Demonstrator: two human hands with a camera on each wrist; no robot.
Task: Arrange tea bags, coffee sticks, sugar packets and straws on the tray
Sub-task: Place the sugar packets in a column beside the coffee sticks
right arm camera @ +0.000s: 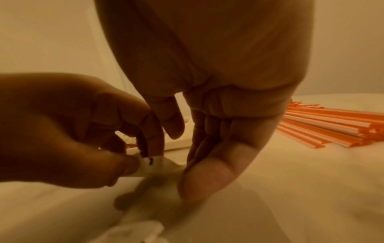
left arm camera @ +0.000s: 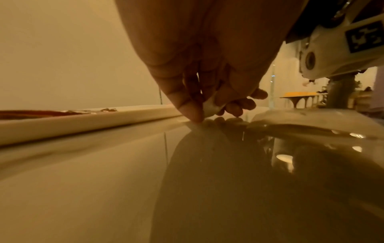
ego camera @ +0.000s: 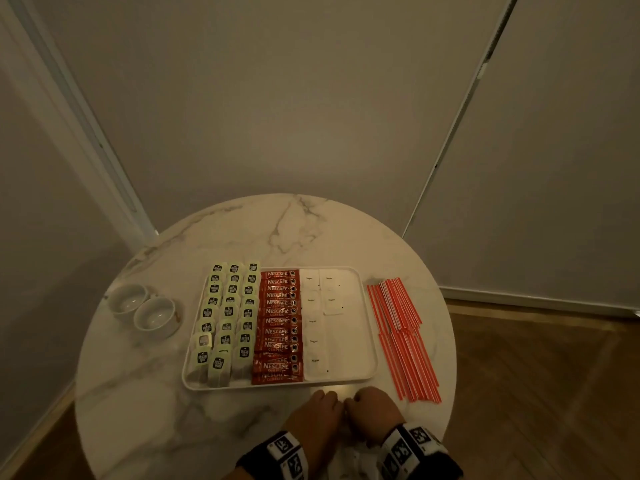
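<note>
The white tray [ego camera: 277,386] holds rows of green tea bags [ego camera: 228,313] on its left, red coffee sticks [ego camera: 278,322] in the middle and white sugar packets [ego camera: 313,320] on the right. Orange-and-white straws [ego camera: 401,334] lie on the table right of the tray. My two hands meet at the tray's front edge. My left hand [ego camera: 323,407] pinches a small white sugar packet [right arm camera: 153,164] between thumb and fingers. My right hand [ego camera: 372,405] curls its thumb and fingers at the packet's other end, just above the table.
Two white cups [ego camera: 142,306] stand on the round marble table [ego camera: 277,233] left of the tray. More loose white packets [ego camera: 349,455] lie between my wrists near the table's front edge. Walls stand close behind the table.
</note>
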